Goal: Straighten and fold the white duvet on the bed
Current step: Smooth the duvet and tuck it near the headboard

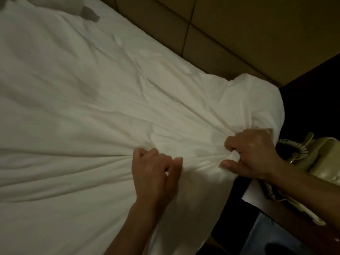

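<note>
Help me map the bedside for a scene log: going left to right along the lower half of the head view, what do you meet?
white duvet → left hand gripping it → right hand gripping it → beige telephone with coiled cord.

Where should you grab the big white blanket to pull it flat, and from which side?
Grab the white duvet along its near edge, coming from the bedside by the phone, probably. Both the left hand and the right hand grip bunched cloth there, and the creases fan out from them across the bed. Its corner by the headboard is rumpled, so a firm handful near that end should help.
</note>
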`<state>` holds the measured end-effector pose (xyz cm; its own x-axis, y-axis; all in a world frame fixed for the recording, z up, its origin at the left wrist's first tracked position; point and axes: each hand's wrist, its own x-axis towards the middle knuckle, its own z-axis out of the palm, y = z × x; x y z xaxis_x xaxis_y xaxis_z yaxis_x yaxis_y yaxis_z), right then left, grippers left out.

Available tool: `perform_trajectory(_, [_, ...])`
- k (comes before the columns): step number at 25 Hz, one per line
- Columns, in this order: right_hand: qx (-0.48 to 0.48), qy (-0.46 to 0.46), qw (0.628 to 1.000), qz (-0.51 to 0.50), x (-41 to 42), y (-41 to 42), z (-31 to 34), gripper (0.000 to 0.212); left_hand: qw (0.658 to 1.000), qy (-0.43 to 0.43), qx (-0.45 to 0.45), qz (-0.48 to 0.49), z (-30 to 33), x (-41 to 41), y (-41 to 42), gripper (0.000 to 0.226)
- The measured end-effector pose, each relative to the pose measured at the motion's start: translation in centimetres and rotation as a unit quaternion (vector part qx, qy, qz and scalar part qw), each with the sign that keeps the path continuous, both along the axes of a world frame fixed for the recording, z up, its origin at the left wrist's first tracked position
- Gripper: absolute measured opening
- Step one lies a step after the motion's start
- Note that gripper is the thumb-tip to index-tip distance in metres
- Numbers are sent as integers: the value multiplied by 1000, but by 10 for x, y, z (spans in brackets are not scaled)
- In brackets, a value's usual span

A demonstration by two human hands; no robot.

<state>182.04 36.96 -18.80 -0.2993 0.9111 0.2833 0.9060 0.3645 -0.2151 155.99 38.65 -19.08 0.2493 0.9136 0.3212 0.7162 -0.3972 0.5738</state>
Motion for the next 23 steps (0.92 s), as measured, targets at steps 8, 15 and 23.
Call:
perform_trajectory(8, [-104, 59, 992, -46, -28, 22, -23, 75, 994, 22, -110, -13, -27, 3, 34, 52])
perform_trajectory(15, [-81, 168, 981, -49, -116, 178, 10, 104, 996, 58, 4, 60, 59, -50, 193, 56])
perform_trajectory(23, [-238, 98, 953, -162, -171, 259, -27, 137, 941, 336, -35, 20, 30, -139, 316, 80])
